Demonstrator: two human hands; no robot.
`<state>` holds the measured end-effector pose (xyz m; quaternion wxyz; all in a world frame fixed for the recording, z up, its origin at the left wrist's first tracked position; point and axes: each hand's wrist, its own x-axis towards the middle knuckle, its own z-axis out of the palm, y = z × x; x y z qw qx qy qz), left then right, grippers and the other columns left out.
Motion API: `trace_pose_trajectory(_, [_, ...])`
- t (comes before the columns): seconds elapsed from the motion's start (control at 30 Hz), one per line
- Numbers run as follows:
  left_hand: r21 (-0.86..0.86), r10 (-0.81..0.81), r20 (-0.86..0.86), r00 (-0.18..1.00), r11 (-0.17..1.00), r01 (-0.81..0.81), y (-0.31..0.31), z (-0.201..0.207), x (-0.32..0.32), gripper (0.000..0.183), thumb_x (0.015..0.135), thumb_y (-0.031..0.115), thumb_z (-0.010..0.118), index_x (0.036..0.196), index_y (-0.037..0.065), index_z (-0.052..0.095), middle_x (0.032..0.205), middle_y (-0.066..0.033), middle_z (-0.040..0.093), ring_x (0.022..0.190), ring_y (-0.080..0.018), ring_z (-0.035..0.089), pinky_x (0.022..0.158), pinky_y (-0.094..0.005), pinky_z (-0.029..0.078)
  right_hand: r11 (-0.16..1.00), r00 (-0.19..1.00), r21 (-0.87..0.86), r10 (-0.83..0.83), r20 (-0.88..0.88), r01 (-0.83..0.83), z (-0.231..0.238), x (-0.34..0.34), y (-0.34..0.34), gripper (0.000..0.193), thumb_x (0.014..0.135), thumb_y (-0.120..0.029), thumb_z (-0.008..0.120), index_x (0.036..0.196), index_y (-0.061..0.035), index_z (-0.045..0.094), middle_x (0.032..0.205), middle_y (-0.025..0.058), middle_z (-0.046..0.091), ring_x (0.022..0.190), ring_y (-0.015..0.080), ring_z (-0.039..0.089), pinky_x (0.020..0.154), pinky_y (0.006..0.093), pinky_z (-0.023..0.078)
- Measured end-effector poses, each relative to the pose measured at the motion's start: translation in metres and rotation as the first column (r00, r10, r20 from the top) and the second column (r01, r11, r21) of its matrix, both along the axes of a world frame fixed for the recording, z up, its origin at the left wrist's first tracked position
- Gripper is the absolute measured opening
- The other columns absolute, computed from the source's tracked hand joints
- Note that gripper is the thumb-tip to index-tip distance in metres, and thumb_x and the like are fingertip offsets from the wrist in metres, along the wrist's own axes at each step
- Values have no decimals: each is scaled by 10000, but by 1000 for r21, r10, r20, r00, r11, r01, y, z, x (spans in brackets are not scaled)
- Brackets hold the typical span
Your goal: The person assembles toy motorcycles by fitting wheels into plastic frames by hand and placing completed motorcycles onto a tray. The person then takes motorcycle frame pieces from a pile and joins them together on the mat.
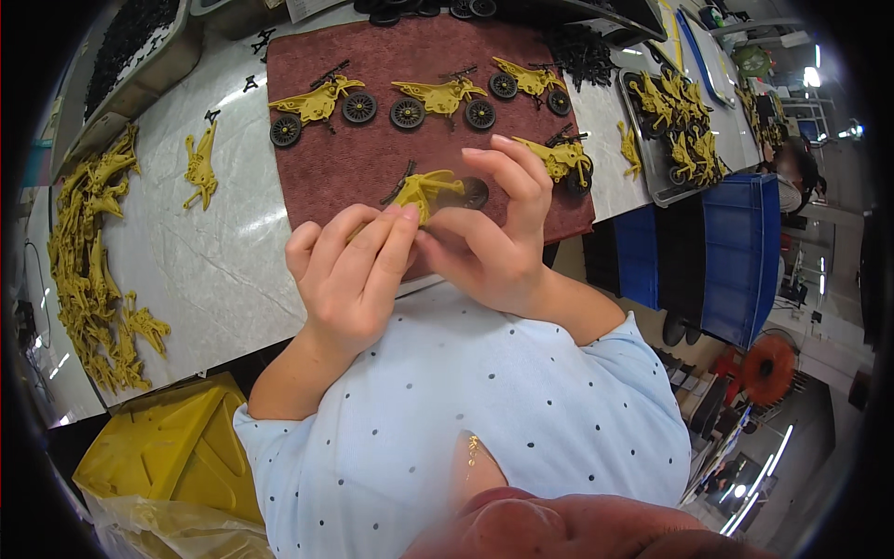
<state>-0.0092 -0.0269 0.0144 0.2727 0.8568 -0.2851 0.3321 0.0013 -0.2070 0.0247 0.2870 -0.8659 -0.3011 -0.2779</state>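
both hands (424, 247) pinching yellow toy motorbike (430, 189) over maroon mat (372, 158); yellow bin (172, 447) lower left.

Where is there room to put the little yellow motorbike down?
On the brown mat just below the row of finished bikes, or on the bare white table left of it. The far-left pile of yellow bodies is crowded.

Mustard-yellow toy motorcycles (438, 96) with black wheels lie on a maroon cloth (372, 158) covering the pale grey desk (214, 270), near a light-blue dotted shirt (484, 410).
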Motion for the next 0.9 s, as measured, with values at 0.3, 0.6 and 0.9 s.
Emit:
trace_pose_trajectory(0.3, [-361, -118, -197, 973, 932, 40, -3, -8, -3, 379, 612, -29, 795, 970, -42, 669, 905, -122, 652, 866, -292, 656, 706, -377, 545, 967, 940, 252, 121, -320, -38, -1, -2, -3, 165, 694, 4, 750, 802, -20, 627, 1283, 209, 457, 1190, 334, 478, 984, 423, 409])
trace_pose_trajectory(0.6, [-120, -165, -16, 986, 979, 162, -6, -1, -2, 406, 587, -77, 726, 984, -116, 648, 875, -166, 623, 812, -344, 639, 685, -369, 553, 981, 920, 175, -11, -393, 87, 7, -3, 6, 199, 632, -72, 743, 719, -55, 564, 1186, 129, 509, 1131, 336, 468, 899, 444, 380])
trace_pose_trajectory(0.9, [-95, -188, 38, 982, 977, 190, -11, -6, -3, 370, 635, -57, 680, 992, -148, 636, 901, -192, 591, 832, -357, 622, 664, -384, 552, 976, 978, 141, -146, -152, 168, -1, -10, 9, 193, 624, -7, 743, 752, -27, 600, 1192, 185, 506, 1141, 368, 488, 949, 448, 414])
